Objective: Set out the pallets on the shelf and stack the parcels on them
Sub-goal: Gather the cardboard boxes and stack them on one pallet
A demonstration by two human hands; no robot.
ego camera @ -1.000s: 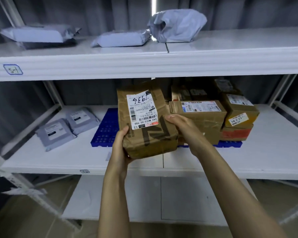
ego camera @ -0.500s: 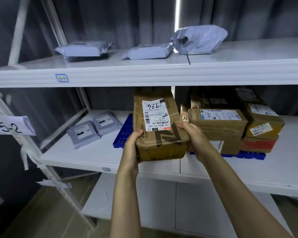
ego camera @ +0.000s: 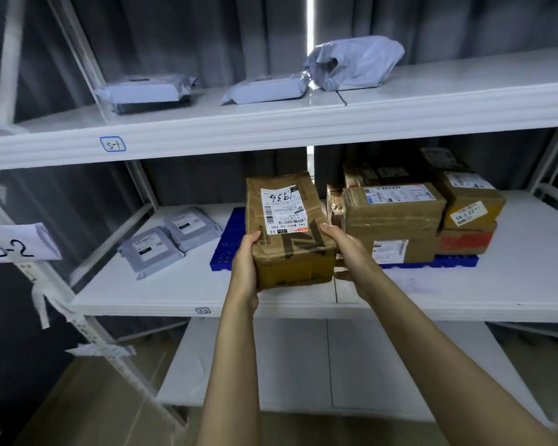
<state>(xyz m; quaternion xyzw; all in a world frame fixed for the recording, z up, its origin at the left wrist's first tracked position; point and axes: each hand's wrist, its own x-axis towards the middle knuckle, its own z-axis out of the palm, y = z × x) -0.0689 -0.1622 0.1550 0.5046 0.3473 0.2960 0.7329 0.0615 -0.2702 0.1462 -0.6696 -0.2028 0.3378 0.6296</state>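
A brown cardboard parcel (ego camera: 287, 233) with a white label is held between my hands over the front of the middle shelf (ego camera: 464, 294). My left hand (ego camera: 246, 265) grips its left near corner, my right hand (ego camera: 347, 249) grips its right side. Behind it a blue pallet (ego camera: 226, 246) lies on the shelf, its left part bare. On the pallet's right part stands a stack of brown parcels (ego camera: 397, 220), with a yellowish box (ego camera: 471, 201) over a red-taped one (ego camera: 464, 243). The held parcel tilts up at its far end.
Two grey mailer bags (ego camera: 171, 239) lie on the middle shelf, left of the pallet. Three grey bags (ego camera: 264, 88) sit on the top shelf (ego camera: 271, 130). White uprights with paper tags (ego camera: 13, 246) stand at the left. A lower shelf (ego camera: 335, 365) lies below my arms.
The parcel has come down and forward towards the pallet's bare left part, now less upright. The view has shifted left. Both hands keep the same hold.
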